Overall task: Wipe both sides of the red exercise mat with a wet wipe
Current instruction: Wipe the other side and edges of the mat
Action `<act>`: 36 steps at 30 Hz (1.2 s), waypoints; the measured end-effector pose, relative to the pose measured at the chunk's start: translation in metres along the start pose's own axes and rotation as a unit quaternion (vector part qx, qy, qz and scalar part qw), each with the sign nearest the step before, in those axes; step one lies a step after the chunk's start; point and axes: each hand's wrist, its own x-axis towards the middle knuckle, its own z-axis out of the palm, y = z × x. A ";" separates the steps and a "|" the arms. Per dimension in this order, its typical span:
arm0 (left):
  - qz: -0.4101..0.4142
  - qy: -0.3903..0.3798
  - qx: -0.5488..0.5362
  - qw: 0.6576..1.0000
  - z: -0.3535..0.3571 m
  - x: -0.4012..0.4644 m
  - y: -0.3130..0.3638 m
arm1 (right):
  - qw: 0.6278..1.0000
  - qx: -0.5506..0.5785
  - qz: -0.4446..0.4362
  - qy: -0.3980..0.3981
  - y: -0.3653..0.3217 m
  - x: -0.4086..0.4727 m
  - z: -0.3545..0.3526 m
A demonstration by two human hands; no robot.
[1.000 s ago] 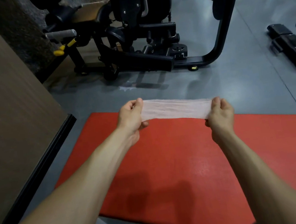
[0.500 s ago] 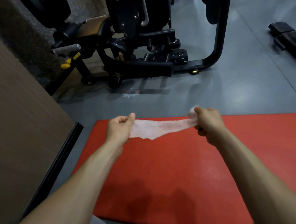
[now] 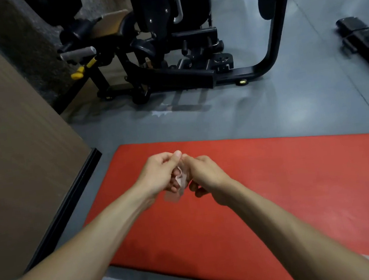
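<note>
1. The left hand and right hand meet above the red exercise mat, each pinching the same wet wipe, which is bunched between them with a small fold hanging down.
2. The mat lies flat on the grey floor, its top side up, near the wooden wall panel.
3. Progress, as I judge it: the wipe is not on the mat, so no wiping is under way; the top side, flipping and the underside appear to be left.
4. Count: one mat, one wipe, two hands, one black gym machine beyond, another machine's base at right.
</note>
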 end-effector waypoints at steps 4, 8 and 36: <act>-0.052 -0.067 -0.126 0.988 -0.014 -0.001 -0.011 | 0.999 -0.027 0.035 -0.022 0.003 0.008 0.008; -0.060 -0.137 -0.180 0.972 -0.039 -0.008 -0.024 | 0.998 -0.040 -0.006 -0.048 0.009 0.010 0.022; 0.032 -0.031 -0.169 0.985 -0.073 -0.016 -0.109 | 0.992 0.084 0.091 -0.002 0.032 0.020 0.049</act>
